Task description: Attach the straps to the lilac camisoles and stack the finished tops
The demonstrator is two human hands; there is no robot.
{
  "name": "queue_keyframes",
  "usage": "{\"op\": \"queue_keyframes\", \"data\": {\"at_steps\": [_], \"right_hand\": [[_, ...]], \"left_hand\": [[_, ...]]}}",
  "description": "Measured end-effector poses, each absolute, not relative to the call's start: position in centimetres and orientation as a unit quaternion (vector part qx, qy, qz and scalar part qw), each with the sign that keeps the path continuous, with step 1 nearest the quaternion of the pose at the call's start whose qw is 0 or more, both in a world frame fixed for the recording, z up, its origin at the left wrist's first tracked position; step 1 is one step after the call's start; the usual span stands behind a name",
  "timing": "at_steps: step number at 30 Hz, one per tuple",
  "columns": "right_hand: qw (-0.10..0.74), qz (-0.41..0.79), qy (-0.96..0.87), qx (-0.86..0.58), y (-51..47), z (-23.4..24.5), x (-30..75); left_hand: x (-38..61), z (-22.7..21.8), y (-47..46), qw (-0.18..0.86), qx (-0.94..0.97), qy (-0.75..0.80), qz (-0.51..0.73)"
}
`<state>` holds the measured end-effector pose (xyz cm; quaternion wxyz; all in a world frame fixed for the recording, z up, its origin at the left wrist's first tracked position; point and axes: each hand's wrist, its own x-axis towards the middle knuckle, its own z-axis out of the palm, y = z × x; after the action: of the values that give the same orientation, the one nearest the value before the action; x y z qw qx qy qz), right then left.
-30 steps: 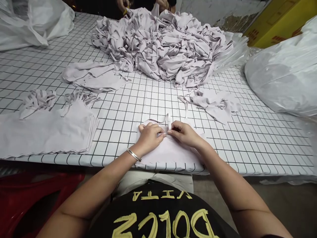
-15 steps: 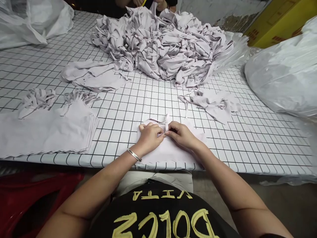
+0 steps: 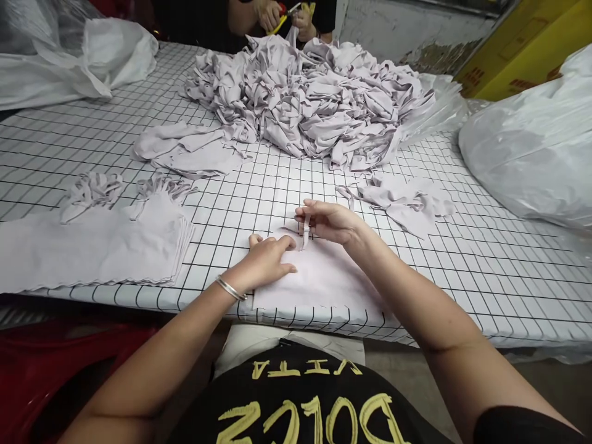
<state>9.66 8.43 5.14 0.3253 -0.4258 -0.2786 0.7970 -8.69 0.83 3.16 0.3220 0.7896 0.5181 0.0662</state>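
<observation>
A pale pinkish-grey camisole (image 3: 319,277) lies flat at the table's front edge, before me. A thin shoulder strap (image 3: 306,233) with a small adjuster rises from its upper part. My right hand (image 3: 326,221) has this strap at its bent fingers, holding it up off the cloth; how firm the hold is does not show. My left hand (image 3: 271,259) rests open on the left side of the camisole, thumb and forefinger apart, with nothing between them.
Neatly stacked camisoles (image 3: 97,246) lie left, straps bunched above them. A large heap of crumpled garments (image 3: 305,98) fills the back. Loose pieces lie left (image 3: 189,148) and right (image 3: 402,197). Plastic bags (image 3: 531,142) stand right. Across the table, a person's hands hold scissors (image 3: 280,23).
My hands have parted from their joint pinch at the strap. The left has opened and moved left; the right has risen slightly with the strap. The view has tilted up a little.
</observation>
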Motion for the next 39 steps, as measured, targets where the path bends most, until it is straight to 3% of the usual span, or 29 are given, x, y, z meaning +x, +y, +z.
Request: {"op": "queue_keyframes", "data": {"at_steps": [5,10,13,18,31,36,39], "right_hand": [[0.284,0.789,-0.308,-0.449,12.1,4.5,7.8],[0.179,0.760,-0.438,-0.445,15.0,3.7,6.6],[0.159,0.717,-0.493,-0.467,16.2,3.9,6.3],[0.135,0.704,-0.511,-0.475,17.1,4.0,6.6],[0.226,0.800,-0.442,-0.336,15.5,4.7,8.2],[0.197,0.681,-0.536,-0.458,16.0,5.0,7.0],[0.219,0.699,-0.518,-0.441,16.6,4.7,6.6]], "left_hand": [[-12.1,4.7,1.6,0.362,0.800,0.478,-0.003],[-11.2,3.6,-1.2,0.150,0.886,0.430,0.090],[-10.4,2.0,-4.8,0.088,0.922,0.351,0.135],[-11.9,-0.3,-8.5,0.037,0.850,0.473,0.229],[-13.1,-0.2,-9.2,0.007,0.854,0.461,0.243],[-13.4,-0.3,-9.4,0.028,0.855,0.455,0.247],[-13.5,-0.4,-9.6,0.024,0.856,0.456,0.242]]}}
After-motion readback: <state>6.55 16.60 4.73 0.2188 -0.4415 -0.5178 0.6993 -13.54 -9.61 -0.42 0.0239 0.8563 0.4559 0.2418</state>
